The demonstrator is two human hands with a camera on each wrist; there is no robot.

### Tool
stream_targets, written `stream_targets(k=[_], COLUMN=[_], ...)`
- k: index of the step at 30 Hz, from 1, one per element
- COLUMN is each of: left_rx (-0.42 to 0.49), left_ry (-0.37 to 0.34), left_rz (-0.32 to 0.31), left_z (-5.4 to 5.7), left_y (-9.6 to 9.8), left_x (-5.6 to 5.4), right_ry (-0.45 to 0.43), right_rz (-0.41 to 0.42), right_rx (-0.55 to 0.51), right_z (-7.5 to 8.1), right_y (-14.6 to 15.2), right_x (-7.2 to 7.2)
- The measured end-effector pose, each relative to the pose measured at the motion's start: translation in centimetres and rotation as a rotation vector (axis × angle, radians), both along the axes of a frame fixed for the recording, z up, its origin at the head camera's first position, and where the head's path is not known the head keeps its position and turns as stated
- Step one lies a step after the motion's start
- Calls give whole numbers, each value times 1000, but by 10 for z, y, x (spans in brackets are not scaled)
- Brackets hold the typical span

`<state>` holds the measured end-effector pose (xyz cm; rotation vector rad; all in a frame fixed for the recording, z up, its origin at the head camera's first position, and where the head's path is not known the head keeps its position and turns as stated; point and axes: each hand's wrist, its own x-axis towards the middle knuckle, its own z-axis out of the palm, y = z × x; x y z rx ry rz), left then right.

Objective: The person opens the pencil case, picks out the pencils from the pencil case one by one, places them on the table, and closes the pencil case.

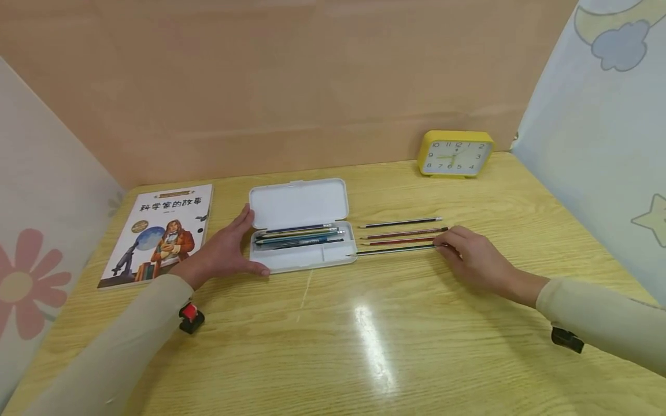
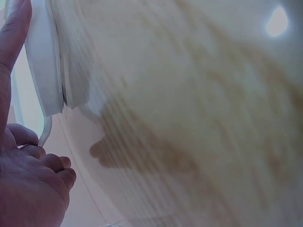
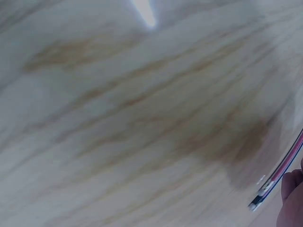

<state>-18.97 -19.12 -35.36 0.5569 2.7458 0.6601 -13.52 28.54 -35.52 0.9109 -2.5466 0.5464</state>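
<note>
A white pencil case lies with its lid raised and several pencils inside. My left hand spreads along its left side, the thumb at the front edge and the fingers by the lid. With its fingertips, my right hand pinches the rear end of a dark striped pencil, whose point overlaps the case's right edge. Behind it lie two red pencils and a black pencil, roughly parallel. Part of the red pencils' rear ends is hidden by the right hand.
An illustrated book lies left of the case, beside my left forearm. A yellow clock stands at the back right of the wooden table. Patterned white panels flank the table, with a brown covering behind.
</note>
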Motion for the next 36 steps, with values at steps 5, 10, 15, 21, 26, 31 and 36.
stream_targets(k=[5, 10, 15, 21, 26, 31, 36], left_rx=[-5, -3, 13, 10, 6, 11, 22], left_ry=[1, 9, 21, 11, 12, 16, 23], left_rz=[-1, -2, -12, -9, -8, -9, -14], left_z=[0, 0, 0, -1, -2, -1, -1], left_y=[0, -1, -2, -1, 1, 0, -1], left_x=[-1, 0, 2, 1, 0, 0, 1], right_ry=[6, 13, 10, 0, -13, -29, -35], right_rz=[-32, -36, -30, -23, -37, -46, -48], right_rx=[12, 17, 25, 45, 75, 88, 101], right_z=[-4, -8, -11, -13, -14, -15, -16], right_y=[15, 22, 24, 26, 28, 28, 27], right_x=[1, -1, -4, -6, -8, -9, -10])
